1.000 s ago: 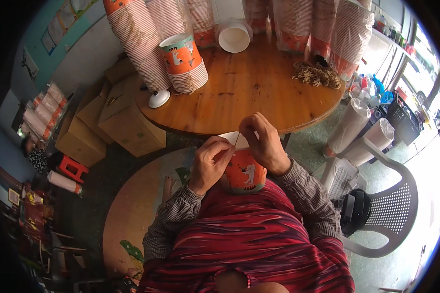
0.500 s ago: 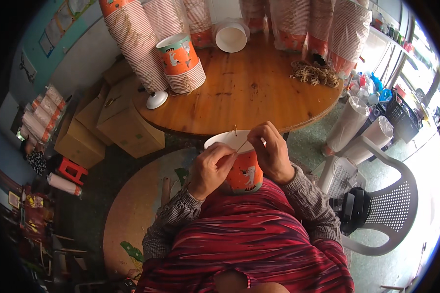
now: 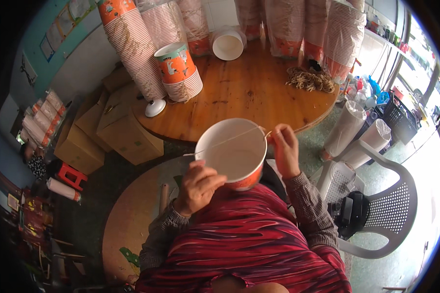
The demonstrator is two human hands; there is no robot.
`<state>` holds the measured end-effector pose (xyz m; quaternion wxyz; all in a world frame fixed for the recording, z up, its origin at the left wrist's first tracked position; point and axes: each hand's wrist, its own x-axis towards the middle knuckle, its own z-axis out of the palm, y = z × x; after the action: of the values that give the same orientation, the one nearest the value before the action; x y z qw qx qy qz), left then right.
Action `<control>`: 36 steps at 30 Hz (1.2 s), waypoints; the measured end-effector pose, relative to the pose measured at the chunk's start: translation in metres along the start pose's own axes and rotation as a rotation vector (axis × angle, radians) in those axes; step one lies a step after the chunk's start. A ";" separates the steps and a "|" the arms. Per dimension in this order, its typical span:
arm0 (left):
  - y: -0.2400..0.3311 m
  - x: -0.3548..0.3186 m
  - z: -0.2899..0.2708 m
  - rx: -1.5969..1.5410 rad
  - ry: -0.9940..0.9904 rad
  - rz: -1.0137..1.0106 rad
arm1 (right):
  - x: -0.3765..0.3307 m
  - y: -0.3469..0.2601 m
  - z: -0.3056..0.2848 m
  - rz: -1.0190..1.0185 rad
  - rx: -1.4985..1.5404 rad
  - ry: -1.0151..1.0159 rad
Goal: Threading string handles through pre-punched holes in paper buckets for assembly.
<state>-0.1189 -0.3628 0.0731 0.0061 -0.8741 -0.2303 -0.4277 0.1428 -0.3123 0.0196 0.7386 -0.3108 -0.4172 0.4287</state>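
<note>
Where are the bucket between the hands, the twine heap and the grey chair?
Bucket (image 3: 233, 157), head view: white inside.
Twine heap (image 3: 310, 80), head view: its middle.
Chair (image 3: 388, 207), head view: perforated backrest.

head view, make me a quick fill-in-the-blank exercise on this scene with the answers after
The round paper bucket between the bare left hand and bare right hand is white inside and ____ outside.
A thin pale string crosses its mouth from the left rim toward the ____ hand.
The red plastic stool stands to the person's ____.

Missing words: orange; right; left.
</note>
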 end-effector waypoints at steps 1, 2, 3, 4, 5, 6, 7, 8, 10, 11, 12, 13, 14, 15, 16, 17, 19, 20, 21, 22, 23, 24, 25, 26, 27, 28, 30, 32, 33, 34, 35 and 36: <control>0.005 0.001 -0.001 0.018 -0.002 0.015 | -0.002 0.010 -0.002 0.150 0.125 -0.004; 0.006 -0.002 -0.002 0.042 -0.016 0.037 | -0.004 0.012 -0.002 0.275 0.197 -0.025; 0.008 -0.001 -0.003 0.043 -0.016 0.039 | -0.003 0.013 -0.003 0.273 0.198 -0.025; 0.009 0.001 -0.004 0.069 -0.005 0.033 | -0.002 0.012 -0.004 0.282 0.187 -0.097; 0.011 0.001 -0.006 0.095 0.003 0.024 | -0.003 0.012 -0.004 0.294 0.176 -0.169; 0.010 0.002 -0.007 0.095 0.001 0.024 | -0.004 0.012 -0.004 0.298 0.134 -0.176; 0.009 0.004 -0.008 0.085 -0.001 0.029 | -0.004 0.012 -0.005 0.299 0.137 -0.174; 0.009 0.005 -0.008 0.075 -0.001 0.034 | -0.003 0.011 -0.007 0.292 0.058 -0.194; 0.010 0.004 -0.009 0.059 -0.017 0.024 | 0.000 0.010 -0.011 0.284 -0.020 -0.216; 0.010 0.004 -0.009 0.042 -0.032 0.018 | 0.003 0.009 -0.015 0.176 -0.266 -0.305; 0.009 0.006 -0.009 0.046 -0.032 0.021 | 0.007 0.008 -0.019 0.062 -0.511 -0.390; 0.008 0.008 -0.007 0.053 -0.034 0.003 | 0.015 0.015 -0.027 -0.043 -0.640 -0.430; 0.004 0.009 -0.007 0.060 -0.037 -0.017 | 0.017 0.013 -0.023 -0.047 -0.637 -0.432; 0.001 0.010 -0.007 0.066 -0.035 -0.018 | 0.019 0.005 -0.015 0.014 -0.524 -0.407; -0.003 0.011 -0.007 0.038 -0.028 -0.058 | 0.020 -0.004 -0.007 0.075 -0.411 -0.381; -0.005 0.012 -0.007 0.007 -0.018 -0.100 | 0.024 -0.013 0.000 0.095 -0.326 -0.408; -0.008 0.012 -0.009 -0.042 -0.034 -0.136 | 0.040 -0.023 0.004 0.080 -0.407 -0.467; -0.011 0.010 -0.008 -0.170 -0.049 -0.148 | 0.047 -0.027 0.009 0.086 -0.383 -0.508; -0.013 0.009 -0.007 -0.298 -0.063 -0.159 | 0.055 -0.031 0.011 0.084 -0.385 -0.510; -0.015 0.008 -0.005 -0.297 -0.060 -0.158 | 0.063 -0.035 0.012 0.157 -0.385 -0.562; -0.016 0.008 -0.005 -0.335 -0.067 -0.143 | 0.069 -0.037 0.014 0.232 -0.382 -0.613; -0.016 0.007 -0.005 -0.373 -0.075 -0.129 | 0.073 -0.032 0.015 0.237 -0.337 -0.589; -0.016 0.008 -0.006 -0.372 -0.074 -0.129 | 0.073 -0.031 0.018 0.237 -0.337 -0.590; -0.014 0.008 -0.007 -0.390 -0.091 -0.115 | 0.072 -0.029 0.020 0.283 -0.244 -0.576; -0.013 0.008 -0.008 -0.409 -0.109 -0.102 | 0.071 -0.028 0.021 0.328 -0.150 -0.560; -0.011 0.008 -0.008 -0.411 -0.111 -0.102 | 0.068 -0.024 0.024 0.330 -0.149 -0.557; -0.009 0.010 -0.008 -0.374 -0.085 -0.048 | 0.062 -0.009 0.024 0.628 -0.021 -0.520; -0.014 0.000 -0.006 -0.355 -0.056 -0.076 | 0.059 0.034 0.003 0.750 -0.093 -0.581; -0.016 -0.003 -0.005 -0.351 -0.031 -0.094 | 0.052 0.050 -0.002 0.560 -0.179 -0.617; -0.017 0.003 -0.002 -0.327 -0.010 -0.093 | 0.040 0.053 -0.017 0.355 -0.271 -0.615; -0.019 0.002 -0.001 -0.282 0.021 -0.115 | 0.028 0.056 -0.019 0.162 -0.352 -0.638; -0.018 -0.001 0.000 -0.270 0.059 -0.169 | 0.018 0.058 -0.022 -0.033 -0.431 -0.657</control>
<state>-0.1267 -0.3471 0.0684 -0.1408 -0.8315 -0.2431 -0.4792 0.1459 -0.2727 -0.0318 0.4903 -0.2982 -0.7169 0.3961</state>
